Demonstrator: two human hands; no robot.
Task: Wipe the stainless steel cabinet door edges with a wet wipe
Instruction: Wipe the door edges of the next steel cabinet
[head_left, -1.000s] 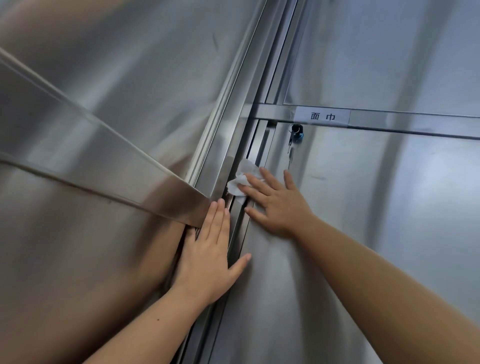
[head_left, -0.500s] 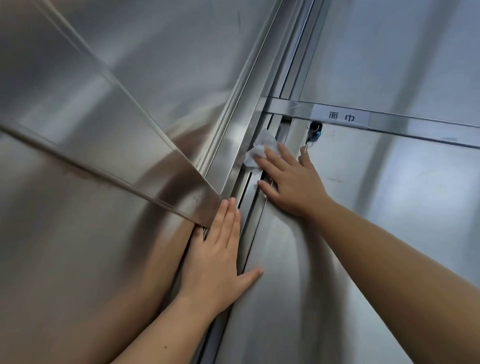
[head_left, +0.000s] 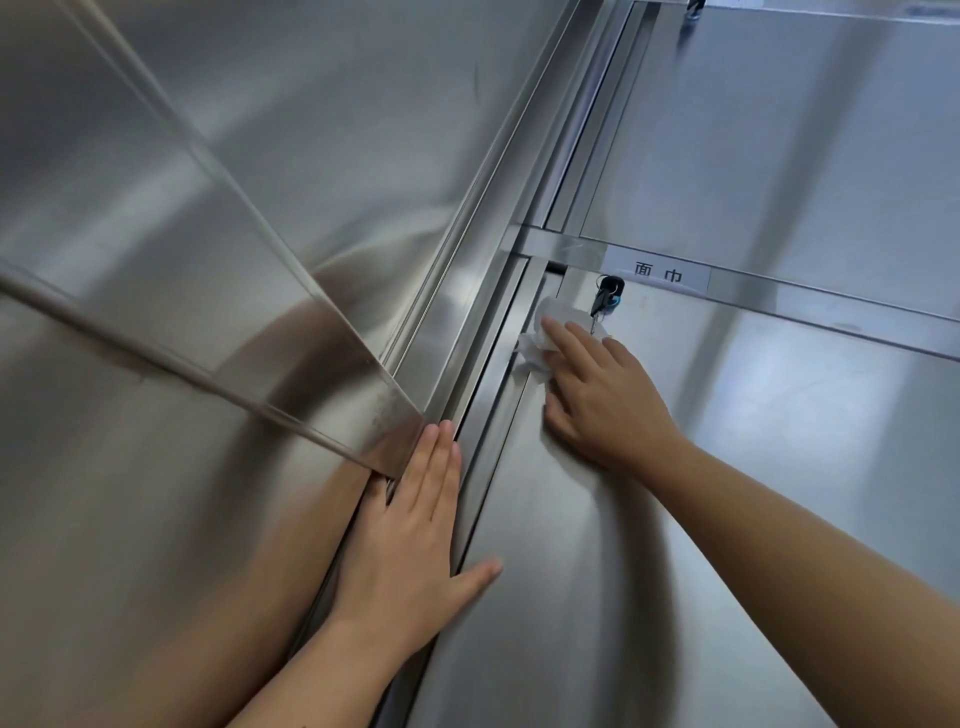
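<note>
Right hand (head_left: 602, 395), fingers (head_left: 566, 338) straight, presses the wet wipe (head_left: 545, 332) onto the cabinet door edge (head_left: 506, 431) by the keys (head_left: 604, 301); left hand (head_left: 410, 551), fingers (head_left: 441, 467) flat together, braces below, probably steadying.

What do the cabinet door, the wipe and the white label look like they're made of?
Cabinet door: brushed stainless steel; grey sheen, blurred reflections. Wipe: thin white crumpled sheet, likely nonwoven or paper. Label: flat white printed strip, paper or plastic unclear.
</note>
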